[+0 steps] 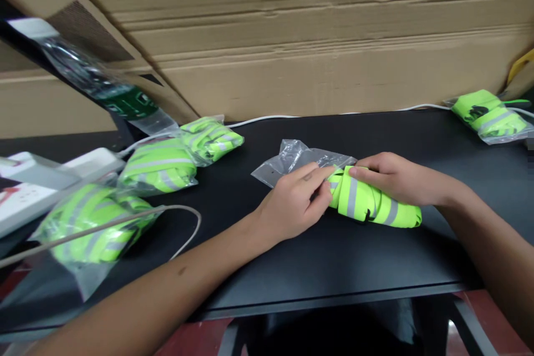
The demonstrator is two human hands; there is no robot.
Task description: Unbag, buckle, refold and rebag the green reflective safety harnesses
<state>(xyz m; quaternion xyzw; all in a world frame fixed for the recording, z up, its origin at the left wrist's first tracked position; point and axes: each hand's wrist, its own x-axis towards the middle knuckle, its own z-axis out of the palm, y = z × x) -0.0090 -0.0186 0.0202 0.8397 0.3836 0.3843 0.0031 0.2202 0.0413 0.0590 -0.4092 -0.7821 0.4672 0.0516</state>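
Corrugated cardboard sheets [292,39] backed the matte black table [334,267]. Four sealed units lay on it: three left-side packs [161,166] and one far-right pack [488,114], each of soft fluorescent-green fabric with grey reflective bands under glossy film. At table centre, the loose bundle [375,203] lay almost wholly outside the crinkled clear bag [296,161], with only its leading end at the mouth, so insertion appeared barely begun. The right hand [392,178] gripped that end of the bundle. The left hand [292,200] pinched the bag's edge between thumb and fingers.
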